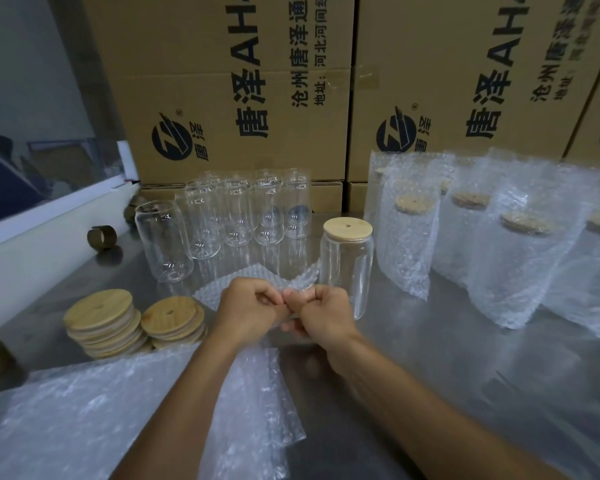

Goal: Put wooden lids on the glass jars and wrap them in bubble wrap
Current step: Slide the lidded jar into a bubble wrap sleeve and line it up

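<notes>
Tall brown cardboard cartons (222,88) printed with black characters stand along the back of the grey metal table (430,358) and close off the far side. On the table's near left lies a wide loose sheet of clear bubble wrap (66,410), reaching to the lower edge of the view. At the right stands a row of glass jars already wrapped in bubble wrap (499,244), their round wooden lids dimly visible through the film. Behind the hands, near the cartons, a cluster of bare clear glass jars (236,209) stands upright without lids, one of them forward and to the left of the rest. Just right of centre stands a single clear glass jar with a round pale wooden lid (347,265) on top, unwrapped, just beyond the right hand. A piece of clear bubble wrap (257,375) is held up in the middle, partly hiding the table in front of the lidded jar. The left hand (246,306) and the right hand (323,313) meet knuckle to knuckle, fingers curled in, each pinching the top edge of that piece. Left of the hands sit two stacks of round wooden lids with a small centre hole (136,323), touching one another. A dark brown tape roll (101,237) stands on edge farther back on the left.
</notes>
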`<state>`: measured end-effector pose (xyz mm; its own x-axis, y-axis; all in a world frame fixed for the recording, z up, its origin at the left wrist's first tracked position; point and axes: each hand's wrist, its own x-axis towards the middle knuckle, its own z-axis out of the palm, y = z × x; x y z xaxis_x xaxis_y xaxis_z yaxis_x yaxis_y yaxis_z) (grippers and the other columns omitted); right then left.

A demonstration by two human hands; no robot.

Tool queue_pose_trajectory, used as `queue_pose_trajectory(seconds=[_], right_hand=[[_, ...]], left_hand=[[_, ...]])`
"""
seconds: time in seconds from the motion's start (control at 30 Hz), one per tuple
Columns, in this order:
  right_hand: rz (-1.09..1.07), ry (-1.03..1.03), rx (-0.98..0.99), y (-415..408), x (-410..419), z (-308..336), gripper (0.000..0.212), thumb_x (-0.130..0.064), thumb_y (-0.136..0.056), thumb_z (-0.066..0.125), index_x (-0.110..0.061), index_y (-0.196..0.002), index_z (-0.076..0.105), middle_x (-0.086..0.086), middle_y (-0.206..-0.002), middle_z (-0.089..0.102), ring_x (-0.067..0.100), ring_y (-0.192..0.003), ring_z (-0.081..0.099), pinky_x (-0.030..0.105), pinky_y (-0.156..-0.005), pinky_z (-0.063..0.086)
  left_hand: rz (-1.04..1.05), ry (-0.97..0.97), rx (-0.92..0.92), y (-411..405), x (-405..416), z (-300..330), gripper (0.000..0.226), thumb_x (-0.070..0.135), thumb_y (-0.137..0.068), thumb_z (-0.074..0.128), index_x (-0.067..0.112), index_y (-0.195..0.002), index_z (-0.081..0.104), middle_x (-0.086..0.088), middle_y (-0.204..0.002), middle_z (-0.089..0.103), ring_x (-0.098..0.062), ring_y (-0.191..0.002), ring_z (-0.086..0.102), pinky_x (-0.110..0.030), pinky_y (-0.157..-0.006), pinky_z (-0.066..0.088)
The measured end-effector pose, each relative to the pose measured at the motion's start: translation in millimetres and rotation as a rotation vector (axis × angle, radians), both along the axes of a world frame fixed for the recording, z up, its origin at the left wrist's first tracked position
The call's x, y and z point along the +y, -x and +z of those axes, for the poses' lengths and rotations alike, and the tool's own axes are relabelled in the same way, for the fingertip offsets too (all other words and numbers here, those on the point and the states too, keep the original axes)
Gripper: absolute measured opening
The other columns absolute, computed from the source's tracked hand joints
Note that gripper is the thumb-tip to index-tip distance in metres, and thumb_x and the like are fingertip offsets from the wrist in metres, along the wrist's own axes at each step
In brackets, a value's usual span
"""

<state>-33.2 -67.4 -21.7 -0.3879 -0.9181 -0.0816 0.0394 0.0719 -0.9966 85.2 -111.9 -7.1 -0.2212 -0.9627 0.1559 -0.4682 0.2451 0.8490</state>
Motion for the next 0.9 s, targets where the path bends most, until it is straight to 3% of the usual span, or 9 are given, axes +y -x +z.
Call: queue_pose_trajectory(seconds=[0.1, 0.23, 0.33, 0.43, 0.5, 0.63, 0.73, 0.8, 0.9], right_hand=[[-0.009, 0.064, 0.008, 2, -1, 2, 0.032, -0.027, -0.09, 0.077, -0.012, -0.067, 0.06, 0.012, -0.068, 0.072, 0.015, -0.051, 0.067, 0.019, -0.046, 0.045], [0.002, 0.058, 0.034, 3, -2, 2, 0.029, -0.029, -0.092, 0.075, -0.012, -0.075, 0.059, 0.001, -0.064, 0.072, 0.014, -0.049, 0.066, 0.019, -0.046, 0.045], [0.022, -0.011, 0.131, 4, -2, -2, 0.027, -0.026, -0.095, 0.071, -0.014, -0.074, 0.06, 0.0, -0.066, 0.075, 0.014, -0.049, 0.066, 0.028, -0.054, 0.056], [0.048, -0.102, 0.448, 9, 1, -2, 0.031, -0.025, -0.097, 0.059, -0.012, -0.07, 0.066, 0.0, -0.066, 0.075, 0.017, -0.053, 0.071, 0.036, -0.063, 0.062], [0.145, -0.176, 0.651, 12, 4, 4, 0.036, -0.024, -0.096, 0.054, -0.012, -0.065, 0.065, 0.001, -0.061, 0.073, 0.015, -0.052, 0.071, 0.032, -0.058, 0.061], [0.391, -0.29, 0.726, 29, 12, 38, 0.042, -0.039, -0.097, 0.062, -0.008, -0.07, 0.07, -0.003, -0.048, 0.064, 0.008, -0.036, 0.057, 0.017, -0.042, 0.046], [0.344, -0.099, 0.603, 49, 20, 69, 0.042, -0.039, -0.094, 0.071, -0.005, -0.069, 0.067, -0.006, -0.041, 0.052, 0.004, -0.033, 0.045, 0.014, -0.038, 0.036], [0.23, 0.106, 0.51, 61, 27, 85, 0.043, -0.035, -0.091, 0.075, -0.011, -0.058, 0.06, -0.01, -0.042, 0.05, -0.003, -0.037, 0.045, 0.008, -0.043, 0.036], [-0.053, 0.388, 0.436, 78, 27, 93, 0.045, -0.035, -0.087, 0.077, -0.017, -0.054, 0.051, -0.015, -0.044, 0.046, -0.005, -0.044, 0.045, 0.014, -0.06, 0.044]], left_hand=[[0.011, -0.196, 0.235, -5, -2, 4, 0.022, 0.0, -0.072, 0.084, 0.013, -0.065, 0.068, 0.002, -0.052, 0.062, -0.008, -0.046, 0.053, -0.015, -0.048, 0.042], [0.09, -0.3, 0.407, -8, -8, 3, 0.018, 0.01, -0.08, 0.081, 0.014, -0.073, 0.064, 0.005, -0.054, 0.063, -0.011, -0.051, 0.052, -0.026, -0.059, 0.045], [0.177, -0.209, 0.364, -6, -13, -1, 0.018, 0.011, -0.085, 0.077, 0.012, -0.074, 0.062, 0.006, -0.047, 0.059, -0.007, -0.041, 0.048, -0.023, -0.051, 0.042], [0.18, -0.125, 0.299, -5, -15, -4, 0.016, 0.005, -0.086, 0.069, 0.018, -0.078, 0.065, 0.008, -0.051, 0.062, -0.008, -0.045, 0.053, -0.025, -0.052, 0.042], [0.142, -0.084, 0.221, -3, -14, -7, 0.018, 0.004, -0.087, 0.066, 0.021, -0.083, 0.07, 0.008, -0.056, 0.063, -0.011, -0.052, 0.054, -0.024, -0.054, 0.042], [0.18, -0.019, 0.16, -3, -14, -12, 0.021, 0.012, -0.085, 0.073, 0.022, -0.067, 0.071, 0.01, -0.052, 0.064, -0.008, -0.052, 0.058, -0.023, -0.059, 0.044], [0.226, -0.031, 0.194, -3, -13, -11, 0.019, 0.015, -0.085, 0.075, 0.016, -0.067, 0.069, 0.006, -0.049, 0.064, -0.008, -0.043, 0.056, -0.027, -0.057, 0.051], [0.237, -0.056, 0.211, -1, -11, -9, 0.018, 0.014, -0.086, 0.074, 0.014, -0.069, 0.069, 0.005, -0.048, 0.063, -0.009, -0.043, 0.057, -0.031, -0.057, 0.056], [0.245, -0.109, 0.283, 1, -9, -7, 0.015, 0.003, -0.085, 0.067, 0.008, -0.07, 0.066, 0.004, -0.042, 0.059, -0.005, -0.034, 0.052, -0.019, -0.036, 0.044]])
